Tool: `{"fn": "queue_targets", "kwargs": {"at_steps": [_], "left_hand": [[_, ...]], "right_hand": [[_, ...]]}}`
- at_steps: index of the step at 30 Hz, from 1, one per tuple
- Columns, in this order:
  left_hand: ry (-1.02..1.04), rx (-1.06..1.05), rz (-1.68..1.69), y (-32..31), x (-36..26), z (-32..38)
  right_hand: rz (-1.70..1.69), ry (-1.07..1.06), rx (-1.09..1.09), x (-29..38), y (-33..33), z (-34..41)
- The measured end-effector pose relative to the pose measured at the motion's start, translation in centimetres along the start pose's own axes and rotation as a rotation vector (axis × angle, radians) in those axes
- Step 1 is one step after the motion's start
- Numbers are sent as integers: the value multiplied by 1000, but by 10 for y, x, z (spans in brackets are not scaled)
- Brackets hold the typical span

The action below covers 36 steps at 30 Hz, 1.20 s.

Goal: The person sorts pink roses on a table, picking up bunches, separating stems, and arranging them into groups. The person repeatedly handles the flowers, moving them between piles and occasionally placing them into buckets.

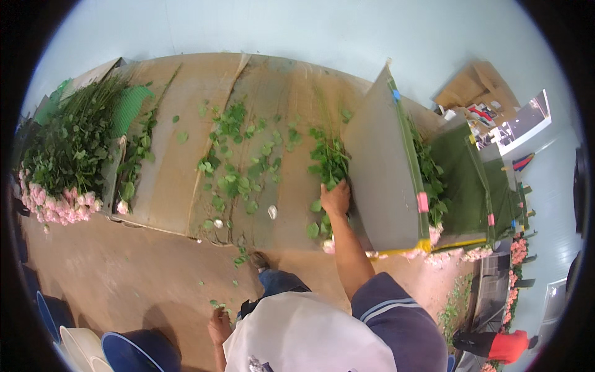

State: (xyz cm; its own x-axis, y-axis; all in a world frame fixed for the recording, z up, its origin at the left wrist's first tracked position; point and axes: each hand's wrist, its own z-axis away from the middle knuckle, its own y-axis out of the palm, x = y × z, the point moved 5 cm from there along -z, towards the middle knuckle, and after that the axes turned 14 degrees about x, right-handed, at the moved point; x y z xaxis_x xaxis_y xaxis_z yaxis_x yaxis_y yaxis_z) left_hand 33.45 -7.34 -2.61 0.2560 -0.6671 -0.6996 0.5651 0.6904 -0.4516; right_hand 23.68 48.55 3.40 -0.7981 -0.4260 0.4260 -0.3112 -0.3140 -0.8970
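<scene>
My right hand (335, 199) is closed around a few leafy rose stems (331, 158) on the cardboard-covered table. Their bare ends point to the table's far side, and a pale pink bloom (328, 245) shows below my wrist at the near edge. An upright grey divider panel (383, 172) with green edging stands just right of this hand. Down by my left side, above the floor, is my left hand (219, 326), its fingers curled. Small green leaves (217, 304) appear at its fingertips; whether it holds them I cannot tell.
Loose leaves (232, 181) litter the table's middle. A large bundle of pink roses (60, 200) lies at left, with one single rose (122, 207) nearby. Green-covered dividers (460, 186) hold more roses at right. Buckets (139, 348) stand lower left; a person (506, 346) is lower right.
</scene>
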Motion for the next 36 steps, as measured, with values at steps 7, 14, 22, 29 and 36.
{"fn": "queue_targets", "kwargs": {"at_steps": [7, 14, 22, 29, 36], "left_hand": [[34, 36, -101, -42, -53, -46], [61, -95, -172, -156, -106, -126], [359, -402, -384, -303, -167, -307], [-43, -436, -669, -352, -155, -448], [217, -37, -266, -371, -148, -426]], "right_hand": [[211, -35, 49, -5, 17, -8], [111, 134, 237, -20, 23, -23], [-67, 204, 186, 9, 36, -20], [-286, 260, 175, 92, 22, 49], [-383, 353, 49, 199, 58, 83]]}}
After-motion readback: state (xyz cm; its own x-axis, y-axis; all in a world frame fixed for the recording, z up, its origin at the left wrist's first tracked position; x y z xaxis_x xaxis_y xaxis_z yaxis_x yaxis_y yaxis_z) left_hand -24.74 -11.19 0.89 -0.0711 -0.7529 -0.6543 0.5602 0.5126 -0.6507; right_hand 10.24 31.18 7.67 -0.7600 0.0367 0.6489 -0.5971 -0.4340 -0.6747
